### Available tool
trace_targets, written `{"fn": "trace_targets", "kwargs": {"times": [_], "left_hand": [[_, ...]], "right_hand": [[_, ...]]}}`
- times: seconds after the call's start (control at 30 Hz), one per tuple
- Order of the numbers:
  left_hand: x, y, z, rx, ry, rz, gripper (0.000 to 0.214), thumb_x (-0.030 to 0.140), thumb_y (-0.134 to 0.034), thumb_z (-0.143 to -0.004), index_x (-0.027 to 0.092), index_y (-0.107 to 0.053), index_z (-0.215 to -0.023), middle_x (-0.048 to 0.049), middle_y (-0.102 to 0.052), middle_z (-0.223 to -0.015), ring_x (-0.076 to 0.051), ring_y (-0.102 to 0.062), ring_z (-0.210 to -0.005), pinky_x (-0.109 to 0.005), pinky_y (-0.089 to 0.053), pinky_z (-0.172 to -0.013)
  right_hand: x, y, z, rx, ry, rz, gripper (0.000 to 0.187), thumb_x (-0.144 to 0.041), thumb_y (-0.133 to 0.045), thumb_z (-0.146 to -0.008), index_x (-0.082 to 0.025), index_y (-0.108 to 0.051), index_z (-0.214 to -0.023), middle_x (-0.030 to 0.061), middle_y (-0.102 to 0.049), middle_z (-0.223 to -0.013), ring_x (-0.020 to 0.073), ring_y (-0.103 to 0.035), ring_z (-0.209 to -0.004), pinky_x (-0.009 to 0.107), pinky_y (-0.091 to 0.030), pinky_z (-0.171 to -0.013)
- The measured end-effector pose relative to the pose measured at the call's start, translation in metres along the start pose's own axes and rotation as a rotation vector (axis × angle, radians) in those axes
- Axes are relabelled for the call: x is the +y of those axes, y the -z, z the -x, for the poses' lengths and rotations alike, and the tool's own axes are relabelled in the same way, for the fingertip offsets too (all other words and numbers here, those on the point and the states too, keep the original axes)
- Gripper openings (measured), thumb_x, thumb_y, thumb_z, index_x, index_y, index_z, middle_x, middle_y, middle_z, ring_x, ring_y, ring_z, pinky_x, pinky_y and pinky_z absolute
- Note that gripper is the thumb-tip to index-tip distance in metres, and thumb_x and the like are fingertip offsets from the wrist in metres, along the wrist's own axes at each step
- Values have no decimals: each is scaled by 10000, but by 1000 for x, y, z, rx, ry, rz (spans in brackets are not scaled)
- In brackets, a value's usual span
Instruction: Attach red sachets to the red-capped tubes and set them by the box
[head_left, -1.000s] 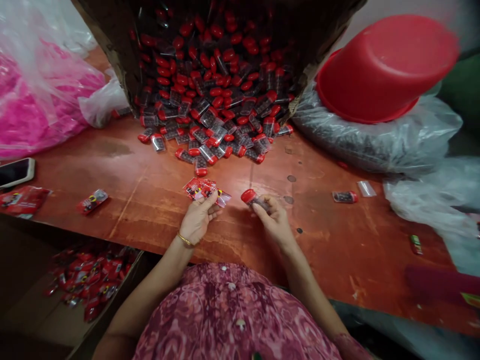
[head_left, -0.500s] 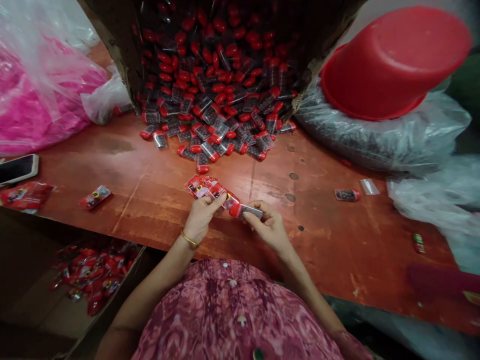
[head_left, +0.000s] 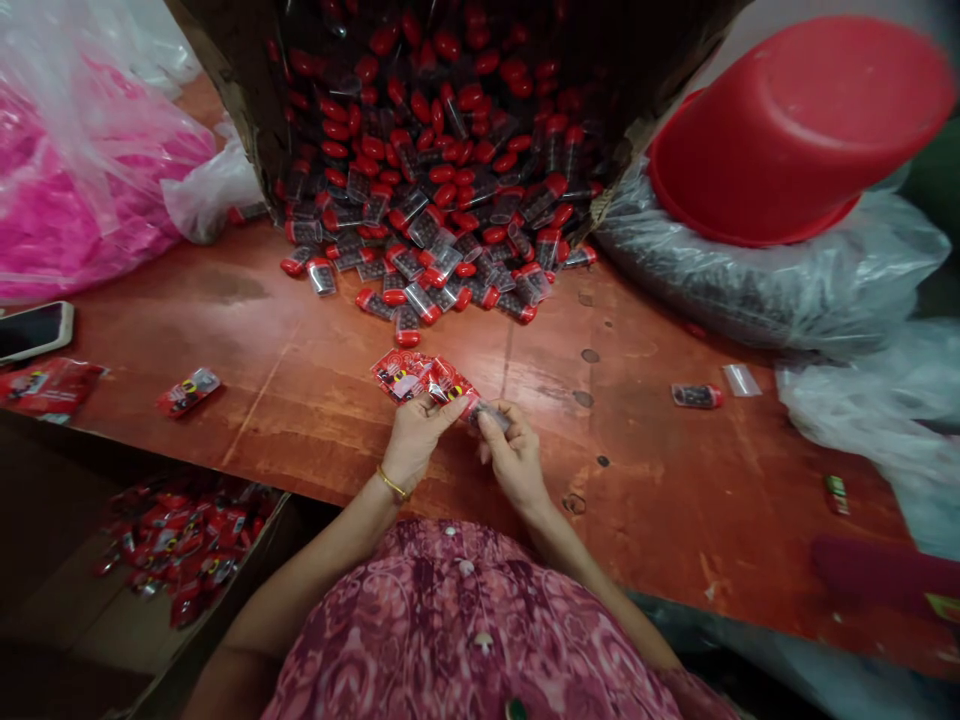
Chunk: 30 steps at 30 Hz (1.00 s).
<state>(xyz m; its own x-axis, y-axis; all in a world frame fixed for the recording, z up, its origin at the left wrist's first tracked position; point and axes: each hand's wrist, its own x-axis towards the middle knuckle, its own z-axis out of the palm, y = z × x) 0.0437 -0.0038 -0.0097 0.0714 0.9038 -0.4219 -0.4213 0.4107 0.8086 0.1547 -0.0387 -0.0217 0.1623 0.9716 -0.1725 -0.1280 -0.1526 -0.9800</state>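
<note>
My left hand, with a gold bangle at the wrist, pinches a red printed wrapper between thumb and fingers. In my right hand is a small clear bottle of dark beads, mostly covered by the fingers. Its red-capped end meets the near end of the wrapper; how far it sits inside is hidden. Other flat red wrappers lie just beyond my left hand. Past them, a heap of similar red-capped bottles spills onto the table.
An open carton surrounds the heap. At right, a red bucket rests upside down on a plastic bag. A wrapped bottle, phone and pink-filled bag lie left. Below, a box holds wrapped bottles.
My right hand has moved left with the bottle, closer to my left hand, and now covers more of it. The red cap shows less beside the wrapper.
</note>
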Motion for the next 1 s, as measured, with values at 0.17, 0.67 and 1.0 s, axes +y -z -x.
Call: {"fn": "trace_targets", "kwargs": {"times": [0.17,0.67,1.0], "left_hand": [[-2,-6,6,-6,0,-7,384,485,-751,-560,143,-594,-637,39,-571,-536,-54,-465,-454,-190,-377,-464],[1,0,5,-3,-31,5,340,436,-741,-603,125,-614,-655,-1,-586,-588,-78,-509,-510,-191,-397,-456],[5,5,7,-101,93,176,358,416,-776,-564,133,-645,-741,15,-595,-607,-84,-523,-524,-211,-439,-489]], "right_hand": [[3,-8,-1,-74,-137,-206,347,-538,-571,-750,-216,-451,-793,-88,-517,-582,14,-292,-303,182,-343,-342],[3,-3,0,-266,-74,-91,337,-528,-558,-779,-222,-493,-903,-48,-604,-666,67,-501,-415,213,-423,-476],[1,-19,-25,-160,-58,-8,430,-559,-688,-619,-206,-444,-585,-74,-504,-422,67,-420,-346,195,-347,-387]]}}
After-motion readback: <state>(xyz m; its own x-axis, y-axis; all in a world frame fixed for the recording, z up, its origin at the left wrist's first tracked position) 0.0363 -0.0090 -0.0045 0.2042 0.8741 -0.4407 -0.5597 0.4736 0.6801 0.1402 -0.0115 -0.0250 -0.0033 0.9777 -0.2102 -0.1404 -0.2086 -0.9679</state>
